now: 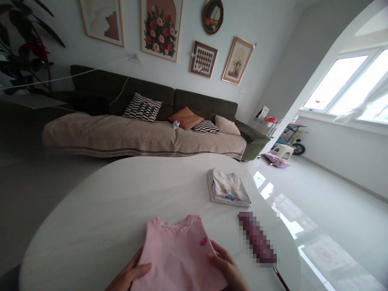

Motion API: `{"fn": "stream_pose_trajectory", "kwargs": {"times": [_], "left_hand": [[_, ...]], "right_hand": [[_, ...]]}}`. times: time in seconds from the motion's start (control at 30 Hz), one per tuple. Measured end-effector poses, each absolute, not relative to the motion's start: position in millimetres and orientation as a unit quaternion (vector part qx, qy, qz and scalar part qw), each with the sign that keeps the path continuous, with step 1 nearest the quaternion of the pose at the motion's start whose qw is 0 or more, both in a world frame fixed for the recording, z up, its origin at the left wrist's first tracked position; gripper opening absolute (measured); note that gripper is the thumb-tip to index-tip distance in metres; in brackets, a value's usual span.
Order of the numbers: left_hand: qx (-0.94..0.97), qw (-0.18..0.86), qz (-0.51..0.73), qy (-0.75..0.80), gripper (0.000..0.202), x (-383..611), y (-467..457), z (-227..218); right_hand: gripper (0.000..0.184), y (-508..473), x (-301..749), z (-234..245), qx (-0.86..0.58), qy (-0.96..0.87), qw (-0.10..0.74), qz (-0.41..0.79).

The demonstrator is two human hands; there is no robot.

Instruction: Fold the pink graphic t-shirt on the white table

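A pink shirt with a small darker pink emblem on its chest lies folded on the white table, collar pointing away from me. At its left edge my left hand grips the cloth, thumb on top and fingers beneath. My right hand holds the opposite edge the same way, just below the emblem. The lower end of the shirt runs out of view at the bottom. Farther back on the right, a stack of folded shirts has a printed white one on top.
The white table has a rounded outline. On its right side lies a pixelated dark red object with a thin strap. Beyond the table stands a long green sofa with a beige cover and several cushions.
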State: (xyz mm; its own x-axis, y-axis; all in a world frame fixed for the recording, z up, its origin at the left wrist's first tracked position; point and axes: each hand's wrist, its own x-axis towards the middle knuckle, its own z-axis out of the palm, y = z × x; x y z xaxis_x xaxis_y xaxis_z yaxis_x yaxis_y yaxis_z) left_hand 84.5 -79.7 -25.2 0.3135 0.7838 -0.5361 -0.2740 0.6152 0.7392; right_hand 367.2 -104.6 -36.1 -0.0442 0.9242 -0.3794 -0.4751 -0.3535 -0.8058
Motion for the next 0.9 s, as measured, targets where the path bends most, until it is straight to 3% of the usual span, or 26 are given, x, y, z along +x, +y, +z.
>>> {"fn": "stream_pose_trajectory", "kwargs": {"times": [0.17, 0.4, 0.5, 0.6, 0.73, 0.9], "left_hand": [[0.281, 0.824, 0.35, 0.347, 0.06, 163, -17, 17], [0.414, 0.779, 0.366, 0.295, 0.055, 298, 113, 37], [0.44, 0.742, 0.351, 0.364, 0.038, 342, 141, 11], [0.452, 0.709, 0.307, 0.446, 0.033, 368, 146, -31], [0.484, 0.672, 0.263, 0.496, 0.031, 373, 140, -81], [0.549, 0.634, 0.241, 0.488, 0.029, 370, 138, -109]], "right_hand": [[0.045, -70, 430, 15, -0.509, -0.308, 0.52, 0.613], [0.054, 20, 561, 54, -0.589, -0.367, 0.563, 0.449], [0.042, 49, 601, 35, -0.656, -0.373, 0.537, 0.377], [0.027, 62, 619, -8, -0.747, -0.359, 0.463, 0.315], [0.026, 64, 625, -64, -0.827, -0.355, 0.351, 0.257], [0.03, 65, 630, -87, -0.862, -0.383, 0.271, 0.193]]}}
